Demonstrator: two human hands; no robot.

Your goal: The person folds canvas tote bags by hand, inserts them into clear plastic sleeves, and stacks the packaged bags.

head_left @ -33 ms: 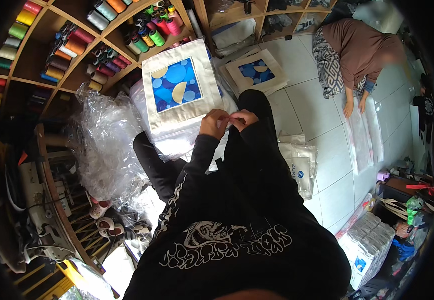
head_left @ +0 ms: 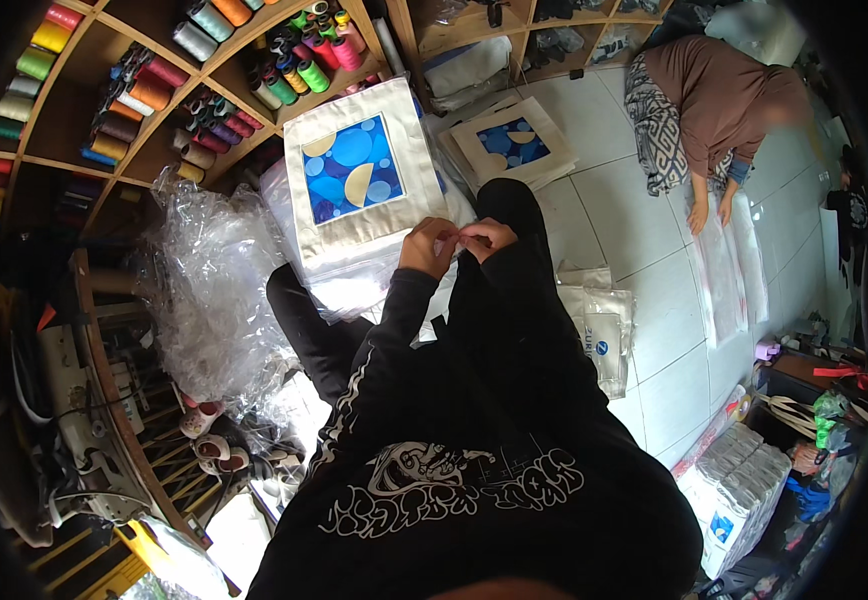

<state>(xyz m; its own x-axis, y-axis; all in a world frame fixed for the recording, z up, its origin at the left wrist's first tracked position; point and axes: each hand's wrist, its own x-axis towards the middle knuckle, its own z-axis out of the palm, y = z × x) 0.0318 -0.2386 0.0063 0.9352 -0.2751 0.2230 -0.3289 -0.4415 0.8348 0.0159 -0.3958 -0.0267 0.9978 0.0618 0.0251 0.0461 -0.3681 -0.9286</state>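
Note:
A cream fabric cover with a blue circle print [head_left: 354, 170] lies on a stack inside a clear plastic sleeve [head_left: 354, 275], in front of my black-trousered legs. My left hand [head_left: 427, 250] and my right hand [head_left: 491, 238] meet fingertip to fingertip at the sleeve's near edge. Both pinch something thin there, apparently the sleeve's flap; it is too small to make out exactly. My black sleeves hide the wrists.
Wooden shelves of coloured thread spools [head_left: 204, 80] fill the upper left. A crumpled clear plastic heap [head_left: 204, 290] lies at left, another printed cover [head_left: 514, 145] beyond. Flat packed bags [head_left: 599, 330] sit by my right leg. Another person [head_left: 714, 110] kneels over clear sleeves [head_left: 724, 270] on white tiles.

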